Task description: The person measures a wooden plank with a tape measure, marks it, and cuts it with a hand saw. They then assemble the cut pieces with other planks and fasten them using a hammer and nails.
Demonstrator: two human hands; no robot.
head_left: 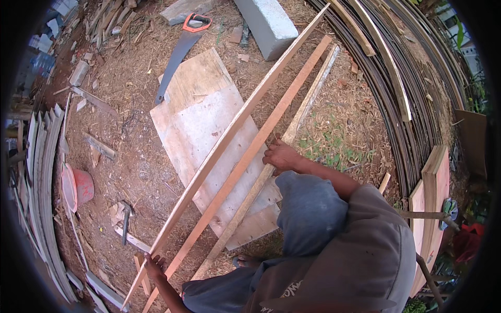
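Note:
Three long wooden battens run diagonally in front of me. The left batten (224, 144) is pale on its edge, the middle batten (237, 172) is reddish brown, and the right batten (245, 201) is rough, with whitish marks near its far end. My left hand (154, 267) grips the left batten near its close end, its fingertips on the edge. Farther up, my right hand (283, 157) is closed over the right batten beside my bent knee; some of its fingers are hidden. Beneath the battens lies a worn plywood sheet (209, 117).
A handsaw (180, 60) with an orange handle rests at the plywood's far corner. A hammer (126, 223) and a red bucket (83, 185) are at left. A concrete block (269, 31) stands far ahead. Long dark rods (389, 99) curve along the right, near plywood boards (433, 182).

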